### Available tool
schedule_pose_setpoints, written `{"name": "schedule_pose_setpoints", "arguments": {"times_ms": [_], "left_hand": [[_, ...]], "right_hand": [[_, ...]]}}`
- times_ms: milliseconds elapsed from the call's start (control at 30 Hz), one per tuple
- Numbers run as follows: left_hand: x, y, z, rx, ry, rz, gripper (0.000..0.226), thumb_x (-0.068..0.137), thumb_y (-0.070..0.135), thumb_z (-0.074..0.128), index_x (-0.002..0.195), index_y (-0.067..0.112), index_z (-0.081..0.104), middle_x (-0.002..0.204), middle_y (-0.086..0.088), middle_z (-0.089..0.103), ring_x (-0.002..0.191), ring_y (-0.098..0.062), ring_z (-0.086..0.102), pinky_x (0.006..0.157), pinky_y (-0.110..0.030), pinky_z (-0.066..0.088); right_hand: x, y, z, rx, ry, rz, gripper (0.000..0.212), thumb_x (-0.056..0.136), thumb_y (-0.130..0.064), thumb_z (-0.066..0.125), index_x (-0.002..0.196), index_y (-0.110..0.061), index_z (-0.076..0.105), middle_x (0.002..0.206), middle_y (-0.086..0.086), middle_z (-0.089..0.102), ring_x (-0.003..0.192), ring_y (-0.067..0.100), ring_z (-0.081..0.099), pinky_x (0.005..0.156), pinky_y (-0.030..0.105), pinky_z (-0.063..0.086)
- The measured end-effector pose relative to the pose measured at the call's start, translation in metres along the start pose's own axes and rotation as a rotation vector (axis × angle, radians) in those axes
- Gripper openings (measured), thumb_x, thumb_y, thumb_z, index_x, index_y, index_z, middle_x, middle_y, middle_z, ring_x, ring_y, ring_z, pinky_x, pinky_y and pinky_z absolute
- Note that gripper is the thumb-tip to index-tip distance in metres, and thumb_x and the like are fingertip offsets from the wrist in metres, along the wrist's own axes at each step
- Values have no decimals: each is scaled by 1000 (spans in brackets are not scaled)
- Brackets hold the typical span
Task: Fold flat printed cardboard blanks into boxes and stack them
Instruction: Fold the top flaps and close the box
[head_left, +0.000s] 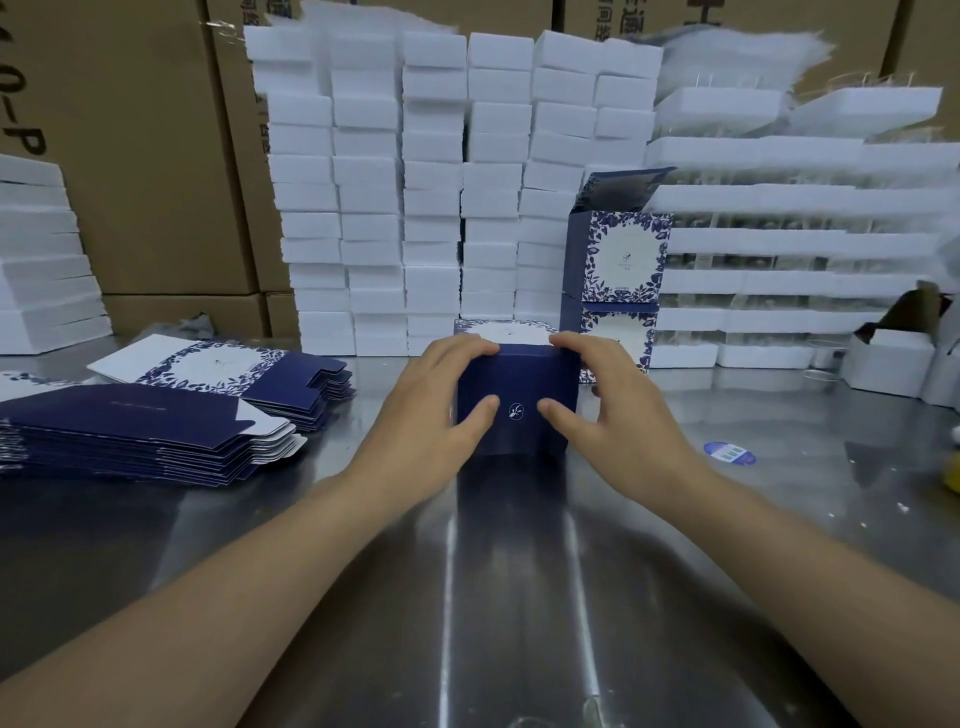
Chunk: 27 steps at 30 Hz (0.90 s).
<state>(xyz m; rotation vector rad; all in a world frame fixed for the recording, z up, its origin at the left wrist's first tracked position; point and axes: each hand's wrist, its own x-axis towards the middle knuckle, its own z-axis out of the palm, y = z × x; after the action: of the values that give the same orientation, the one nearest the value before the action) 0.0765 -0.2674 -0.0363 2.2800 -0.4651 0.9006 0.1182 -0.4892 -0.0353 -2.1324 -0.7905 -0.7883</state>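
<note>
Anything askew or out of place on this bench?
The top printed box stacked behind the right hand has its lid flap standing open. A loose blue sticker lies on the metal table, right of that hand.

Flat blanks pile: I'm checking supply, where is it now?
In the head view, the pile of flat blanks lies on the metal table, left of the left hand holding the navy box.

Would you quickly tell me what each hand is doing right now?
The left hand grips the navy box on its left side.
The right hand grips its right side.
</note>
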Motion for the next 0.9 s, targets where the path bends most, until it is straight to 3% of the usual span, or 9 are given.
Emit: {"name": "schedule_pose_setpoints", "arguments": {"times_ms": [133, 267, 433, 600, 667, 733, 800, 900], "left_hand": [[0, 1, 1, -25, 2, -22, 45, 105, 31, 62, 150, 34, 55, 152, 19, 45, 141, 0, 41, 110, -44, 50], [0, 4, 2, -73, 69, -2, 32, 102, 39, 67, 134, 37, 66, 138, 26, 51, 131, 6, 48, 101, -41, 56], [-1, 9, 3, -44, 105, 18, 17, 96, 40, 75, 112, 39, 71, 138, 24, 52, 128, 3, 52, 99, -36, 53], [0, 8, 0, 62, 88, 11, 6, 97, 35, 74, 95, 40, 74, 136, 24, 59, 127, -7, 53, 102, -37, 46], [-2, 7, 1, 96, 54, 28, 6, 97, 35, 73, 96, 40, 73, 132, 25, 61, 124, -3, 53, 102, -37, 47], [-2, 5, 1, 101, 36, 51, 11, 96, 33, 75, 103, 40, 71, 123, 25, 65, 116, -2, 58, 97, -37, 51], [-2, 2, 1, 110, 17, 53, 31, 92, 30, 79, 116, 43, 66, 117, 24, 64, 109, 1, 59, 91, -28, 51], [-1, -1, 2, 97, -9, 0, 53, 90, 22, 82, 131, 47, 59, 117, 23, 62, 104, 5, 56, 84, -10, 41]], "right_hand": [[1, -2, -1, -27, -16, 8, 51, 97, -30, 73, 145, -26, 57, 142, -12, 49, 129, 3, 49, 110, 20, 37], [2, -6, -2, 28, 20, 41, 36, 95, -34, 75, 129, -28, 64, 127, -13, 53, 115, -5, 52, 99, 6, 35], [3, -11, -4, 3, 27, 0, 17, 93, -30, 76, 105, -28, 64, 116, -11, 57, 110, 11, 55, 96, 26, 43], [1, -9, -1, -44, -59, -41, 7, 97, -23, 73, 96, -30, 72, 128, -11, 57, 118, 10, 48, 98, 3, 25], [1, -8, 2, -69, -95, -64, 8, 97, -21, 73, 95, -29, 73, 127, -12, 59, 118, 10, 50, 100, 7, 28], [0, -8, 2, -54, -126, -77, 9, 96, -20, 74, 98, -29, 72, 117, -13, 62, 112, 9, 57, 101, 23, 41], [-2, -7, 3, -37, -140, -69, 18, 94, -19, 76, 108, -29, 70, 113, -13, 62, 107, 9, 59, 99, 31, 46], [-3, -6, 4, -57, -147, -62, 39, 91, -17, 80, 124, -32, 66, 123, -12, 60, 116, 12, 56, 103, 32, 45]]}}
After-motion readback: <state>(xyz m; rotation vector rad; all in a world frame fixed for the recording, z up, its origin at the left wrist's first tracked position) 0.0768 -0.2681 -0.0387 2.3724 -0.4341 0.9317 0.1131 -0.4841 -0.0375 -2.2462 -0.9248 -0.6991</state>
